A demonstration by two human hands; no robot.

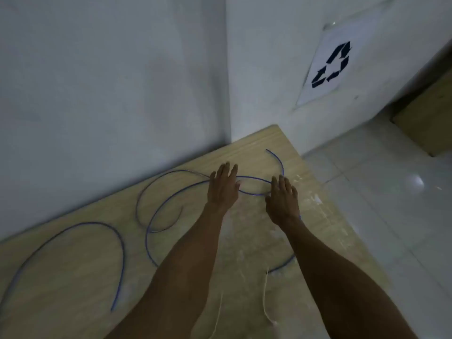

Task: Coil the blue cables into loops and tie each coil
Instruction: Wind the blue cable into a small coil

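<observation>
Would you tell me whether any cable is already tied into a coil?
No, the cables lie in loose open curves on the table.

A pale wood-grain tabletop [73, 277] fills the view from 9 o'clock round to 5 o'clock, pushed into the corner where two plain white walls [97, 81] meet near 12 o'clock. A white paper sheet with a black recycling symbol [325, 67] hangs on the wall at 1 o'clock. Glossy white floor tiles [381, 216] spread at 3 o'clock, bearing a soft glare of light [413, 183], with a tan wooden cabinet [425, 118] standing at 2 o'clock.

blue cable [254, 178] partly under right forearm [325, 260]
</observation>
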